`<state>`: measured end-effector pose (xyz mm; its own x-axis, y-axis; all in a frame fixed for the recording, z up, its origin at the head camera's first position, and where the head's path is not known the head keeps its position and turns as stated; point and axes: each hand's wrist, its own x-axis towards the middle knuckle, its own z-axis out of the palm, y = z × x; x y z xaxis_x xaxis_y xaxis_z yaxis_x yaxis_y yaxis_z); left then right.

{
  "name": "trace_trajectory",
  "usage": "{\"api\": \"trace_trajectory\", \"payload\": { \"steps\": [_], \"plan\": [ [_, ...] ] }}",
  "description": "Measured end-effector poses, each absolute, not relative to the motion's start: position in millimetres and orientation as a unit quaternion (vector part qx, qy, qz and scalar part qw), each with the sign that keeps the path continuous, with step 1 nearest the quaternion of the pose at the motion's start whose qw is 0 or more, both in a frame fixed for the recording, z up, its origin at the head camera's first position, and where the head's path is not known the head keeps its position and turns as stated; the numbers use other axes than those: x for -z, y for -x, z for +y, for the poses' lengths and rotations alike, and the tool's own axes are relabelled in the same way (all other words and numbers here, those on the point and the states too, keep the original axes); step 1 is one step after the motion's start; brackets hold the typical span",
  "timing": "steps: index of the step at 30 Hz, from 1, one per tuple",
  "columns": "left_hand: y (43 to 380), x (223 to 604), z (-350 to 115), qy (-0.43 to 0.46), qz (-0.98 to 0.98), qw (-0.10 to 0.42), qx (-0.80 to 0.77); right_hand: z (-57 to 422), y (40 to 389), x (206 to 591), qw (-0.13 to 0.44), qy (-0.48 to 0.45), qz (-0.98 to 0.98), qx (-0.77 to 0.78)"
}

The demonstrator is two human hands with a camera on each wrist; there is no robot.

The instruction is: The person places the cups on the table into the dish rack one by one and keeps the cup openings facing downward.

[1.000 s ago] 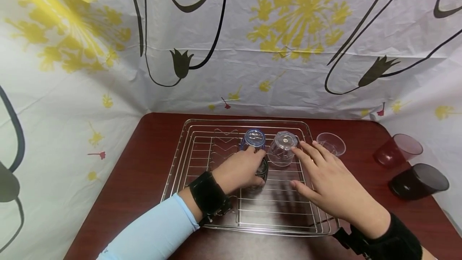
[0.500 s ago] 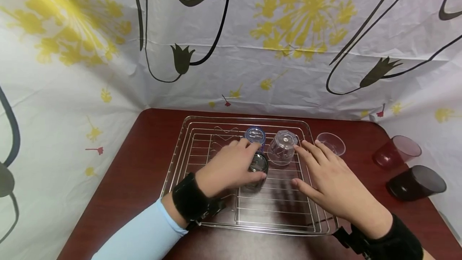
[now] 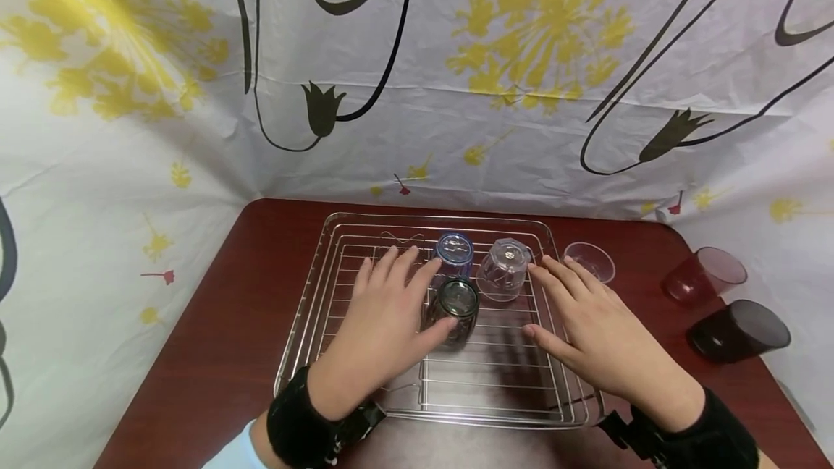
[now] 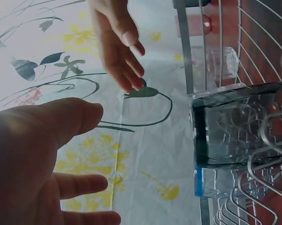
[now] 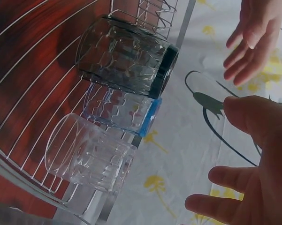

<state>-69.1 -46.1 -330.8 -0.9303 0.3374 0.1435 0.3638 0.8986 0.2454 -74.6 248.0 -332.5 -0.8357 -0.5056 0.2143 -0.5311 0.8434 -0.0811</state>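
Three upside-down drinking glasses stand on a wire rack [image 3: 489,400]. The dark grey-green glass [image 3: 459,302] is nearest the front, the blue glass [image 3: 454,250] behind it, and the clear glass [image 3: 505,270] to its right. My left hand [image 3: 381,320] hovers left of the dark glass, fingers spread and thumb extended, holding nothing; its thumb tip overlaps that glass in the head view. In the left wrist view the dark glass [image 4: 234,129] lies apart from the thumb. My right hand [image 3: 596,331] hangs over the rack's right side, fingers extended, fingertips close to the clear glass [image 5: 91,152].
Right of the rack on the dark red table [image 3: 215,310] are a clear tumbler [image 3: 606,270], a reddish tumbler [image 3: 700,277] and a black tumbler [image 3: 736,331]. A patterned white cloth [image 3: 365,172] hangs behind and along both sides. Wavy wire dividers line the rack's left part.
My left hand has let go of the dark glass and drawn away to the left, its fingers spreading. The glass stays on the rack. My right hand has hardly moved.
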Motion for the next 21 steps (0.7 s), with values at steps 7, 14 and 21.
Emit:
{"api": "trace_trajectory", "payload": {
  "steps": [7, 14, 21],
  "plan": [
    [59.9, 336.9, -48.0, 0.156, -0.98, 0.047, 0.113, 249.2, 73.4, 334.9, 0.099, -0.269, -0.956, -0.069],
    [51.6, 334.4, -51.9, 0.143, -0.983, 0.031, 0.113, 253.0, 73.0, 336.2, 0.11, -0.269, -0.954, -0.071],
    [42.7, 336.3, -53.9, 0.147, -0.982, 0.034, 0.117, 257.3, 71.5, 337.4, 0.107, -0.262, -0.956, -0.077]
  ]
}}
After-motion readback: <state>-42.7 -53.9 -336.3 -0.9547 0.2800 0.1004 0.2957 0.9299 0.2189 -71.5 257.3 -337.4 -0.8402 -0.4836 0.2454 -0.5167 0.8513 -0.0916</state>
